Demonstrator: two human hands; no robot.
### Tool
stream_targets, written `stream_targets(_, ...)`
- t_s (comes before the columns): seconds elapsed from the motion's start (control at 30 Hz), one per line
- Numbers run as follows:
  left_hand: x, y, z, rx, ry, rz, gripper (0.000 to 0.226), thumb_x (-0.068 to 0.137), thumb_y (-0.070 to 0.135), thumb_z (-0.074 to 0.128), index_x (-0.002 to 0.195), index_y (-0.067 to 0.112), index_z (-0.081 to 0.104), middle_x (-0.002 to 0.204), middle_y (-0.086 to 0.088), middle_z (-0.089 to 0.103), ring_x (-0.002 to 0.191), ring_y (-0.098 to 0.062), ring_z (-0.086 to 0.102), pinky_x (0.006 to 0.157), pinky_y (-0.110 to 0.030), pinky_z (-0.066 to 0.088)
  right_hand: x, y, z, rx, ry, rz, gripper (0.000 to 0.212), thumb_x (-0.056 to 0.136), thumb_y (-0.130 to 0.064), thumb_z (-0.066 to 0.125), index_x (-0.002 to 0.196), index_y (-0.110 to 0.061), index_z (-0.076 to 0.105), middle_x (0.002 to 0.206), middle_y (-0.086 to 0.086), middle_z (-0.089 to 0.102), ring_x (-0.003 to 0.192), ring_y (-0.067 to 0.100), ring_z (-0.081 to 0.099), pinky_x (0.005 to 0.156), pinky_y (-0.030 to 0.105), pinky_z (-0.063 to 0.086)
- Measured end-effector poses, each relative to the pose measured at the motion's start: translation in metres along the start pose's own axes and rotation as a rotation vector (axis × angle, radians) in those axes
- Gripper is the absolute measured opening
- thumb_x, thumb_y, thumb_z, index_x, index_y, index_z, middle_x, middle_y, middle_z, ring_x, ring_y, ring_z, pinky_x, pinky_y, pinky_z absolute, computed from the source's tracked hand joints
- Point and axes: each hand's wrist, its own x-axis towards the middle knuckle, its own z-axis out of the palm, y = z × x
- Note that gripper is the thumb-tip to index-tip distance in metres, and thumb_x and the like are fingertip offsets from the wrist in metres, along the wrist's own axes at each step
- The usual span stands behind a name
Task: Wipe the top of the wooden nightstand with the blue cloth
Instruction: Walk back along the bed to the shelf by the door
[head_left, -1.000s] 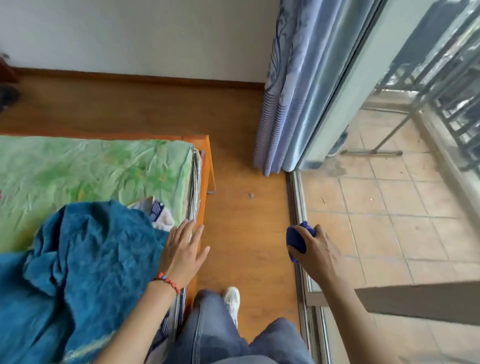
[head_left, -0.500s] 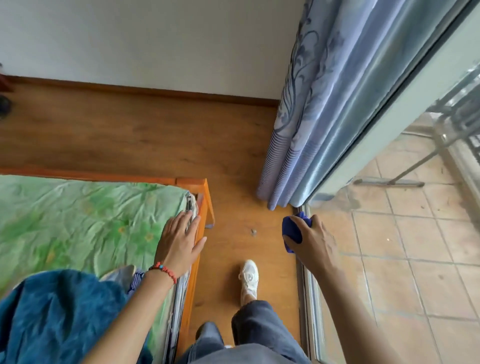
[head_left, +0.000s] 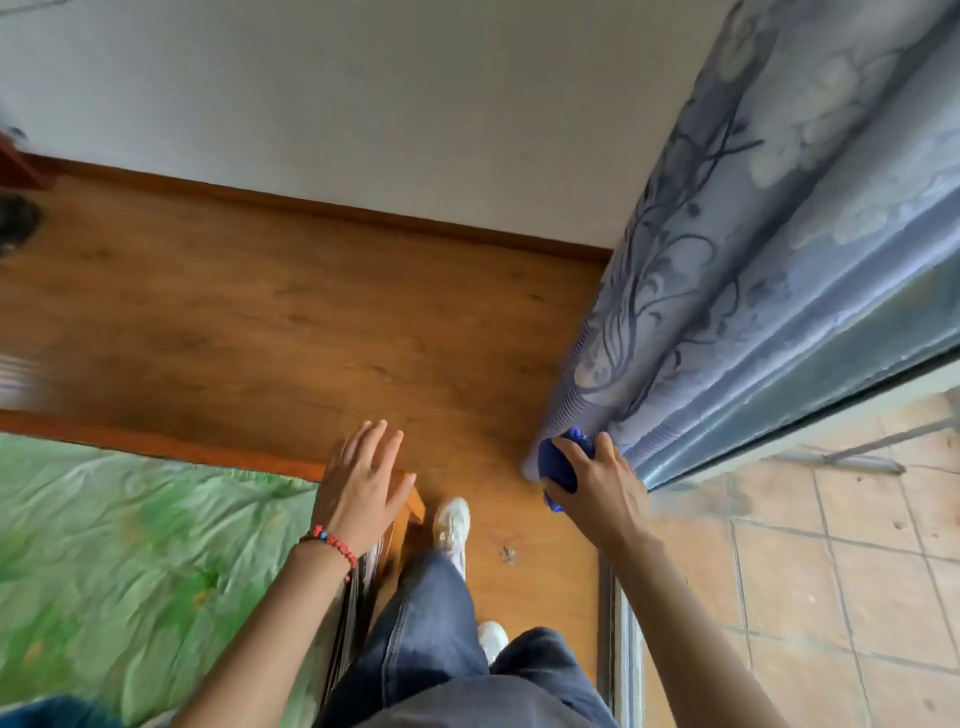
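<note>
Forward along the bed's edge, the left hand (head_left: 361, 491) now lies flat-fingered over the orange wooden bed corner (head_left: 410, 499) at lower centre. Right hand (head_left: 597, 496) grips the bunched dark-blue cloth (head_left: 558, 462) beside the lilac patterned curtain (head_left: 727, 291). No nightstand shows; wiping not begun.

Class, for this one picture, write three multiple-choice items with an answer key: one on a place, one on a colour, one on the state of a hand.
1. Where is the left hand?
A. over the bed frame corner
B. on the curtain
C. on the tiled floor

2. What colour is the bed sheet?
A. red
B. green
C. white

3. How is the right hand?
A. flat and spread
B. gripping the blue cloth
C. out of view

Key: 1 A, its spread fingers lie above the orange wooden corner; 2 B, the crumpled sheet is green; 3 B, its fingers curl round the bunched cloth beside the curtain.
</note>
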Motion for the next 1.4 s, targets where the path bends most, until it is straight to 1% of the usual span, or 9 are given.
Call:
stream_targets(0.3, 0.153, -0.045, -0.022, -0.020, -0.072, -0.050, 0.056, 0.084, 0.040, 0.037, 0.108, -0.003, 0.065, 0.116, -0.027, 0.060, 0.104, -0.044, 0.058, 0.084, -0.059, 0.046, 0.170, -0.032, -0.004, -0.015, -0.031, -0.044, 0.052, 0.079, -0.042, 0.059, 0.126, -0.026, 0.045, 0.115, 0.012, 0.046, 0.100, 0.032, 0.052, 0.067, 0.039, 0.049)
stream_targets(0.43, 0.188, -0.061, -0.036, 0.057, 0.011, -0.035, 0.047, 0.084, 0.029, 0.064, 0.120, 0.000, 0.058, 0.128, -0.025, 0.053, 0.116, -0.041, 0.050, 0.096, -0.054, 0.040, 0.214, -0.034, -0.014, -0.028, -0.025, -0.027, 0.053, 0.083, -0.047, 0.054, 0.130, -0.028, 0.040, 0.122, 0.009, 0.040, 0.104, 0.029, 0.050, 0.070, 0.039, 0.050)
stream_targets(0.5, 0.229, -0.092, -0.049, 0.037, -0.002, -0.137, 0.049, 0.084, 0.032, 0.063, 0.122, 0.001, 0.057, 0.128, -0.024, 0.053, 0.118, -0.039, 0.050, 0.098, -0.052, 0.039, 0.281, -0.045, -0.013, -0.043, -0.068, -0.067, 0.054, 0.084, -0.047, 0.053, 0.132, -0.027, 0.039, 0.123, 0.008, 0.039, 0.105, 0.028, 0.048, 0.073, 0.038, 0.049)
stream_targets(0.6, 0.233, -0.096, -0.051, 0.074, -0.017, -0.144, 0.055, 0.085, 0.039, 0.042, 0.117, -0.001, 0.059, 0.121, -0.025, 0.058, 0.112, -0.040, 0.054, 0.092, -0.054, 0.042, 0.298, -0.044, -0.022, -0.033, -0.062, -0.032, 0.055, 0.084, -0.047, 0.054, 0.132, -0.026, 0.039, 0.121, 0.008, 0.038, 0.105, 0.026, 0.046, 0.077, 0.036, 0.047)
stream_targets(0.73, 0.250, -0.115, -0.051, 0.040, -0.023, -0.301, 0.047, 0.084, 0.033, 0.055, 0.117, -0.001, 0.059, 0.122, -0.023, 0.058, 0.115, -0.039, 0.053, 0.095, -0.053, 0.039, 0.363, -0.061, -0.022, -0.018, -0.061, -0.151, 0.053, 0.083, -0.045, 0.056, 0.130, -0.025, 0.041, 0.116, 0.008, 0.041, 0.099, 0.025, 0.047, 0.076, 0.036, 0.045)
stream_targets(0.9, 0.277, -0.133, -0.061, 0.017, 0.008, -0.508, 0.075, 0.093, 0.053, 0.012, 0.111, 0.000, 0.063, 0.114, -0.022, 0.063, 0.109, -0.038, 0.057, 0.089, -0.053, 0.044, 0.456, -0.099, -0.025, -0.060, -0.105, -0.343, 0.052, 0.083, -0.046, 0.056, 0.129, -0.028, 0.040, 0.115, 0.005, 0.043, 0.094, 0.021, 0.048, 0.072, 0.032, 0.044)
stream_targets(1.0, 0.294, -0.134, -0.066, -0.005, 0.058, -0.634, 0.082, 0.093, 0.054, 0.004, 0.112, -0.001, 0.062, 0.116, -0.023, 0.062, 0.109, -0.039, 0.057, 0.089, -0.055, 0.044, 0.509, -0.123, -0.029, -0.100, -0.148, -0.489, 0.052, 0.082, -0.046, 0.056, 0.128, -0.028, 0.041, 0.113, 0.004, 0.043, 0.091, 0.018, 0.048, 0.070, 0.029, 0.044)
stream_targets(1.17, 0.321, -0.128, -0.067, -0.014, 0.187, -0.855, 0.051, 0.086, 0.033, 0.062, 0.123, -0.001, 0.055, 0.128, -0.023, 0.053, 0.121, -0.039, 0.046, 0.101, -0.053, 0.033, 0.576, -0.166, -0.034, -0.176, -0.211, -0.754, 0.052, 0.083, -0.047, 0.055, 0.129, -0.026, 0.041, 0.113, 0.005, 0.043, 0.093, 0.019, 0.048, 0.069, 0.029, 0.046)
stream_targets(1.4, 0.327, -0.143, -0.071, -0.041, 0.311, -1.112, 0.052, 0.076, 0.021, 0.074, 0.119, -0.003, 0.057, 0.123, -0.027, 0.056, 0.117, -0.043, 0.049, 0.098, -0.056, 0.034, 0.621, -0.237, -0.022, -0.215, -0.293, -1.028, 0.052, 0.083, -0.045, 0.056, 0.128, -0.024, 0.042, 0.115, 0.008, 0.044, 0.094, 0.020, 0.049, 0.071, 0.032, 0.047)
